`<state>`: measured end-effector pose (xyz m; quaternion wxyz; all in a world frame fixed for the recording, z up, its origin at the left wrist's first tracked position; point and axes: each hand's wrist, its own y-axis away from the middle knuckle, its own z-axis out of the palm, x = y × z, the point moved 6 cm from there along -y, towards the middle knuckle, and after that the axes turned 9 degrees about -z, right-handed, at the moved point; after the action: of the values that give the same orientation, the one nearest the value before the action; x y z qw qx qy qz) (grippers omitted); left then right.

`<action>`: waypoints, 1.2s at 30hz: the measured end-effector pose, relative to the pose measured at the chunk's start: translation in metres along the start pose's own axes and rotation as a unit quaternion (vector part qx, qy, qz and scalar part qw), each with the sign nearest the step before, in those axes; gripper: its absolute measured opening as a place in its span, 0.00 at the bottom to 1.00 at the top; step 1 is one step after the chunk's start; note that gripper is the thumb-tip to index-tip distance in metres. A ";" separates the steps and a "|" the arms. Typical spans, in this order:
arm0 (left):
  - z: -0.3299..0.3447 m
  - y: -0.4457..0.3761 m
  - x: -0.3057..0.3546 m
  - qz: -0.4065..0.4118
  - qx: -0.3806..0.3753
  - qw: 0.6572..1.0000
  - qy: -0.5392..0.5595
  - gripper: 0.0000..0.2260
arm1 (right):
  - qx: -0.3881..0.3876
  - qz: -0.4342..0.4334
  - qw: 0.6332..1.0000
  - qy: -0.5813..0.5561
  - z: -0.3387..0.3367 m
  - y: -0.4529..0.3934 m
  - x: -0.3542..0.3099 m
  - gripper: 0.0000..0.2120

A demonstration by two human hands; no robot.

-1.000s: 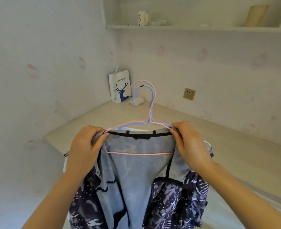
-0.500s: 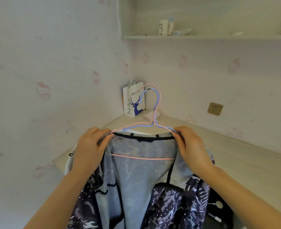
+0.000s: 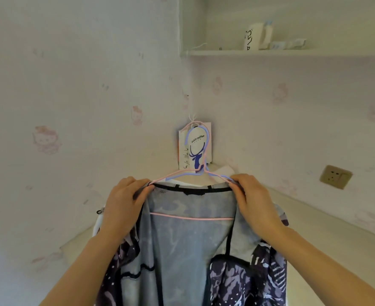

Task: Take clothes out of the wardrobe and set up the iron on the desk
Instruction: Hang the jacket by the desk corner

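Note:
A dark patterned jacket with a grey lining (image 3: 188, 244) hangs open on two wire hangers, one pink and one blue (image 3: 198, 149). I hold it up in front of me over the light wooden desk (image 3: 341, 246). My left hand (image 3: 124, 199) grips the jacket's left shoulder over the hanger end. My right hand (image 3: 253, 199) grips the right shoulder the same way. White fabric shows behind the jacket's edges. No iron is in view.
A white paper bag with a blue deer print (image 3: 194, 149) stands in the desk's far corner. A wall socket (image 3: 335, 176) sits on the right wall. A shelf (image 3: 270, 51) above holds a white cup and small items.
The view has swung right and tilted up, so the paper bag now sits behind the hanger hooks. The jacket stays held up by both hands with the same grip.

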<state>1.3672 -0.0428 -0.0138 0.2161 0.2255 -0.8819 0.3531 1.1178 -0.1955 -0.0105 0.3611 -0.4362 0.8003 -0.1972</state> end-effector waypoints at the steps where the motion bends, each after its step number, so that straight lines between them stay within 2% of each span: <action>1: 0.010 -0.012 -0.003 -0.005 -0.003 1.000 -0.003 0.07 | -0.005 0.005 1.000 -0.007 0.008 -0.011 0.013 0.09; 8: 0.089 -0.088 -0.038 -0.039 -0.031 0.998 -0.040 0.05 | -0.064 0.032 0.996 -0.047 0.082 -0.078 0.104 0.12; 17: 0.186 -0.130 -0.109 -0.114 -0.096 0.987 -0.061 0.08 | -0.132 0.051 0.988 -0.065 0.186 -0.113 0.190 0.07; 23: 0.244 -0.141 -0.161 -0.177 -0.172 0.967 -0.066 0.10 | -0.179 0.072 0.978 -0.076 0.247 -0.115 0.227 0.07; 28: 0.290 -0.142 -0.200 -0.233 -0.208 0.948 -0.059 0.10 | -0.173 0.122 0.974 -0.085 0.295 -0.111 0.258 0.07; 33: 0.308 -0.129 -0.219 -0.294 -0.213 0.931 -0.042 0.08 | -0.202 0.128 0.969 -0.070 0.341 -0.099 0.284 0.07; 36: 0.302 -0.106 -0.217 -0.348 -0.183 0.920 -0.018 0.15 | -0.218 0.146 0.963 -0.064 0.361 -0.089 0.296 0.07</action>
<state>1.5336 -0.2762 -0.2741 0.3468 0.4808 -0.8009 0.0844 1.3318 -0.4930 -0.3130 0.3324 -0.3948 0.8541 0.0655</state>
